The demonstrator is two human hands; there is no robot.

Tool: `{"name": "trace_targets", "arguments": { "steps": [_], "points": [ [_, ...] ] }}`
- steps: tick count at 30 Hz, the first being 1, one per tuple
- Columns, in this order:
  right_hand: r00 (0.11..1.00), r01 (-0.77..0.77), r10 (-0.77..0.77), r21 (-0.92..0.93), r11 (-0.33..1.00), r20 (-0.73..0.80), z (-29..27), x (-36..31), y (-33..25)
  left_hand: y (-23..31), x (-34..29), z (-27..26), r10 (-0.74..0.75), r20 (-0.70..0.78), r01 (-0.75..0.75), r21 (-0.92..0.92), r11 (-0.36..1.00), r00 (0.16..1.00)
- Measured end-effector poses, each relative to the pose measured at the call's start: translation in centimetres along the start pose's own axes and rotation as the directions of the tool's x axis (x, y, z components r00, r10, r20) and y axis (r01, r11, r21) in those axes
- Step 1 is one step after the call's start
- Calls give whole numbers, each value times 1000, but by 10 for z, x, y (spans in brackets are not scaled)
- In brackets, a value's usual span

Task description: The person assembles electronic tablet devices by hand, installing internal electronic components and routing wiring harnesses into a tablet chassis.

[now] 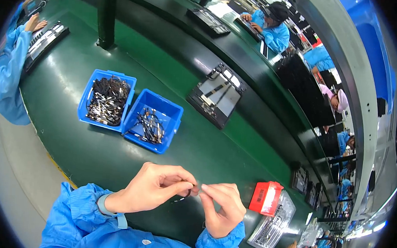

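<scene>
My left hand [161, 187] is closed in a pinch on a short black cable [184, 198], whose dark, pale-tipped end hangs below the fingers. Close beside it, my right hand [223, 206] also pinches with thumb and forefinger. What sits between those right fingertips is too small to make out. Ahead and to the left stand two blue bins: the left bin [83, 101] is heaped with small dark cables [108, 101] with shiny ends. A smaller pile of similar cables [150, 127] lies in the right bin [175, 118].
A flat dark device panel [218, 96] lies on the green bench [166, 59] beyond the bins. To the right, a red box [265, 198] touches a clear tray of parts [272, 224]. A green post [106, 16] rises at the back left. Blue-sleeved co-workers [8, 78] sit at both sides.
</scene>
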State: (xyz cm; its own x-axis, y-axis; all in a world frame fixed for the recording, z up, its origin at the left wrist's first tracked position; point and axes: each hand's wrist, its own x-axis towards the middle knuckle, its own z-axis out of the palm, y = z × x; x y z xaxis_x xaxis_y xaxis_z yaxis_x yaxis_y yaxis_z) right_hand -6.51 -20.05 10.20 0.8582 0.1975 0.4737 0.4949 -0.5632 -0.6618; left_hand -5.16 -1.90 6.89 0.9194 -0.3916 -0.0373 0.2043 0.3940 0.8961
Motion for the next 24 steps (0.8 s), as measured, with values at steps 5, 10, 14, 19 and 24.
{"name": "trace_targets", "arguments": {
  "steps": [5, 10, 14, 19, 24],
  "points": [
    [994, 73, -74, 23, 997, 80, -15, -16, 14, -5, 4, 13, -94, 111, 83, 101, 991, 989],
    [998, -16, 10, 90, 996, 69, -23, -31, 22, -15, 5, 23, -156, 170, 156, 17, 988, 973],
    [999, -40, 40, 23, 999, -4, -24, -43, 28, -26, 10, 29, -186, 196, 172, 86, 981, 963],
    [985, -166, 167, 16, 986, -48, -25, -57, 41, -27, 15, 33, -280, 255, 290, 0, 957, 925],
    [969, -238, 230, -109, 965, -86, -19, -74, 118, -55, 26, 15, -466, 222, 416, 240, 877, 856]
  ]
}}
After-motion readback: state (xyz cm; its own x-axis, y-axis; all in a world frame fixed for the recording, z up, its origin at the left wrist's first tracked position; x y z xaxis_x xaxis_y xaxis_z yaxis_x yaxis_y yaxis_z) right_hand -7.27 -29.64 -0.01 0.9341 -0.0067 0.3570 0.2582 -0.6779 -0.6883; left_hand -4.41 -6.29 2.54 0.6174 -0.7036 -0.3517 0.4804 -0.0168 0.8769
